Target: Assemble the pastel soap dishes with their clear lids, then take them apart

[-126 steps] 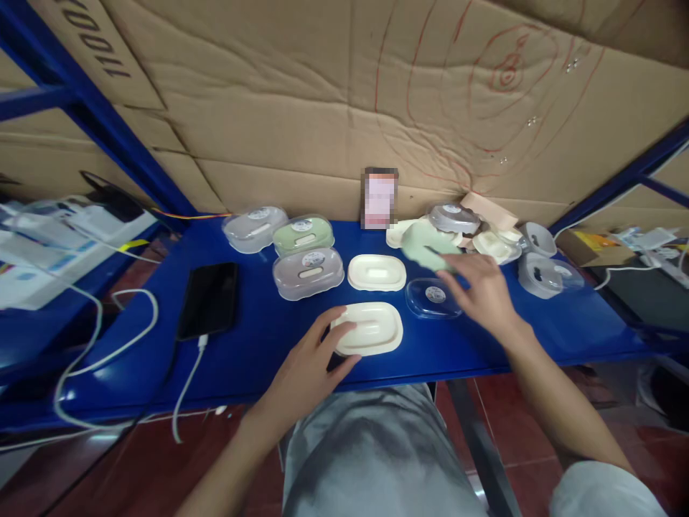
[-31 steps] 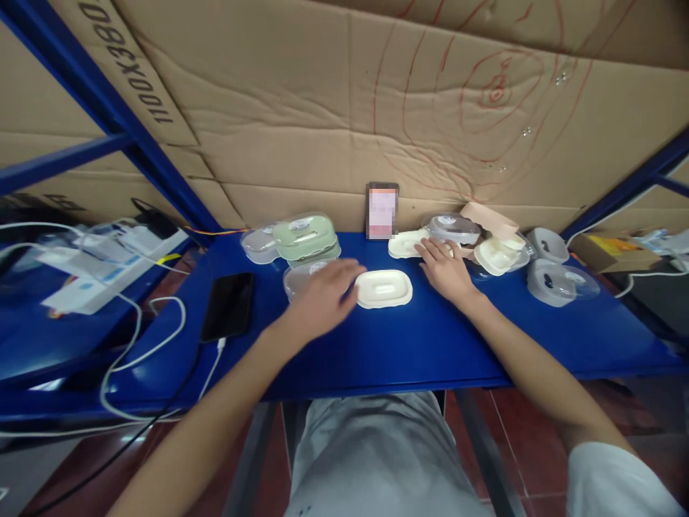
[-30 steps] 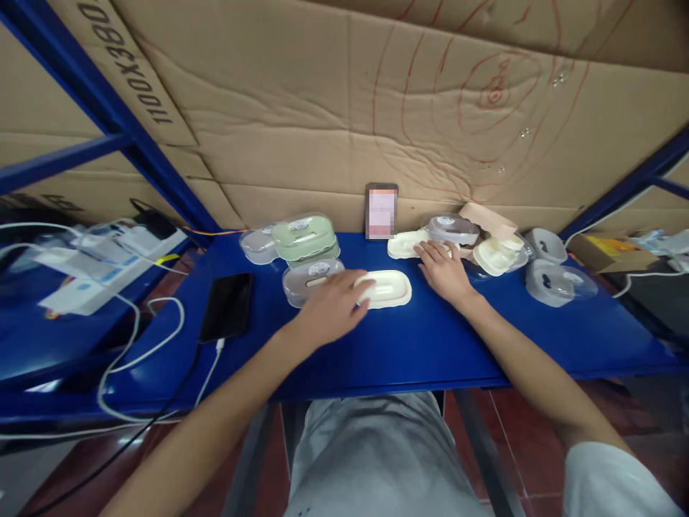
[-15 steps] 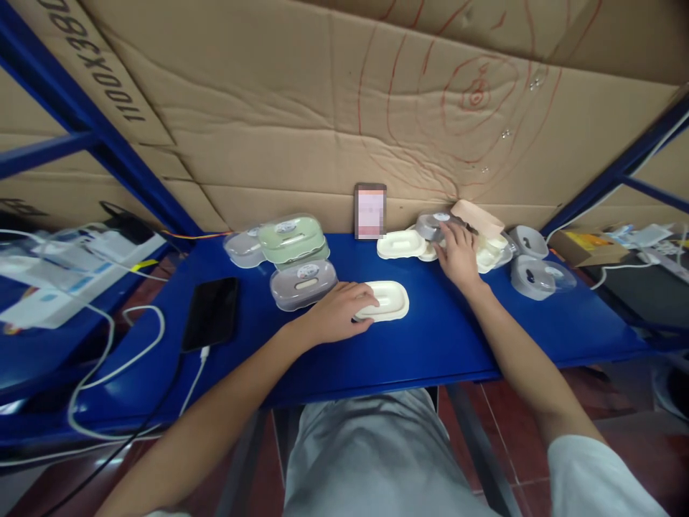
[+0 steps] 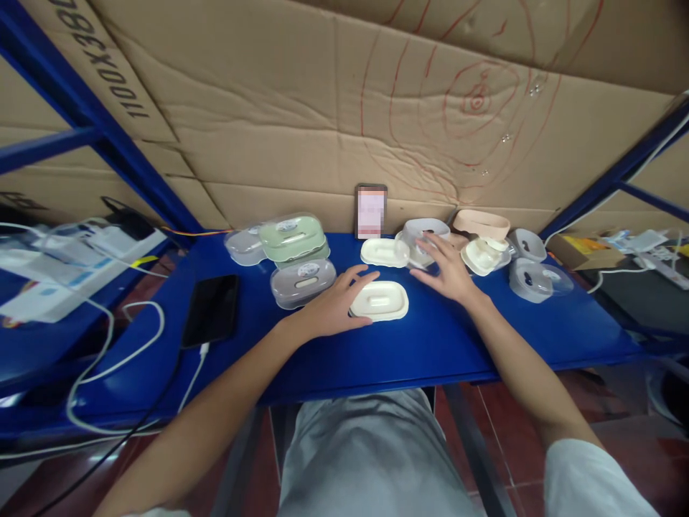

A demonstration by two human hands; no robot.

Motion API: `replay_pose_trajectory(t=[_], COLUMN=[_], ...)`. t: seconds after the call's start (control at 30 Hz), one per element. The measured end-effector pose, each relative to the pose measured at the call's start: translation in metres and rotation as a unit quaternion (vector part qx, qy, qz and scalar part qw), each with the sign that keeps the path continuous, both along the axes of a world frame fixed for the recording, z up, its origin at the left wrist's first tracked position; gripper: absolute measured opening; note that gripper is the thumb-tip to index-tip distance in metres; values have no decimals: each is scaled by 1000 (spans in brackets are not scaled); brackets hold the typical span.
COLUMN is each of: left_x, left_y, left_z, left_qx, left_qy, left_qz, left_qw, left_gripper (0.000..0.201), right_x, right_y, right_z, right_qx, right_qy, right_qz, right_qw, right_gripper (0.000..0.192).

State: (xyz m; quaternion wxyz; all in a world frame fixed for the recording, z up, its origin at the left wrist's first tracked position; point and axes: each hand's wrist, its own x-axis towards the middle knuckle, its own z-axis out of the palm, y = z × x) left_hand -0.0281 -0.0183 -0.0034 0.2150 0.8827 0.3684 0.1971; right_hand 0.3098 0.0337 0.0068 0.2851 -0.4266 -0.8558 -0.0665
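A cream oval plastic tray (image 5: 383, 300) with a raised middle lies flat on the blue table. My left hand (image 5: 339, 305) is around its left end, thumb and fingers apart. My right hand (image 5: 451, 271) has its fingers spread at the right side of a grey oval box (image 5: 417, 228); whether they touch it I cannot tell. Left of that box is another cream tray (image 5: 380, 253), with a clear cover partly over its right end. To the right of my right hand sit a peach oval box (image 5: 481, 225) and more cream parts (image 5: 481, 257).
Closed grey (image 5: 302, 283) and green (image 5: 293, 240) boxes with clear lids stand on the left. More grey boxes (image 5: 530, 280) are at the right. A phone (image 5: 371, 212) leans on the cardboard wall (image 5: 258, 129); a dark phone (image 5: 211, 310) with a white cable lies left.
My right hand has moved left with its fingers spreading. The grey box and the rear cream tray have shifted left. My left hand's fingers have lifted and opened off the front tray.
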Motion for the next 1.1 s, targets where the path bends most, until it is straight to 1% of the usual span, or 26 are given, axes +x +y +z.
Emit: replay_pose_trajectory(t=[0.07, 0.1, 0.17, 0.2, 0.27, 0.4, 0.5, 0.6, 0.67, 0.73, 0.8, 0.87, 0.93, 1.0, 1.03, 1.1], left_x=[0, 0, -1, -1, -3, -6, -5, -4, -4, -7, -10, -13, -16, -18, -18, -18], left_y=[0, 0, 1, 1, 3, 5, 4, 2, 1, -1, -3, -5, -6, -6, -5, -4], left_z=[-1, -1, -3, -4, -6, -11, -11, -8, -4, 2, 10, 19, 26, 29, 30, 29], left_qx=[-11, -12, -8, -5, -4, -8, -4, -10, -16, -18, -25, -40, -62, -81, -87, -87], left_qy=[-14, -20, -27, -26, -17, 3, 1, 3, 7, 20, 43, 63, 65, 52, 41, 8], left_qz=[16, 20, 21, 19, 12, -25, -27, -13, -11, -21, -35, -45, -50, -53, -51, -38], left_qw=[1000, 1000, 999, 999, 1000, 1000, 1000, 1000, 1000, 999, 998, 996, 995, 994, 994, 995], left_gripper=[111, 116, 119, 118, 111, 100, 97, 100, 99, 87, 66, 51, 48, 50, 52, 54], right_x=[-17, -27, -43, -49, -57, -60, -56, -44, -32, -19, -9, -2, 2, 4, 5, 8], right_y=[-18, -27, -41, -46, -50, -49, -46, -42, -39, -34, -29, -20, -7, 9, 16, 28], right_z=[2, 2, 0, -2, -8, -18, -17, -8, -1, 4, 7, 7, 4, -1, -4, -6], right_qx=[-26, -45, -83, -97, -114, -116, -113, -111, -123, -151, -166, -135, -68, -13, 0, 7], right_qy=[-6, -14, -32, -39, -51, -62, -64, -54, -40, -33, -29, -17, -2, -3, -8, -16], right_qz=[75, 110, 166, 184, 197, 204, 200, 164, 136, 123, 118, 90, 19, -75, -113, -154], right_qw=[997, 993, 982, 977, 972, 970, 971, 979, 982, 980, 979, 987, 997, 997, 994, 988], right_gripper=[65, 64, 63, 63, 63, 66, 64, 56, 52, 53, 50, 43, 43, 48, 50, 46])
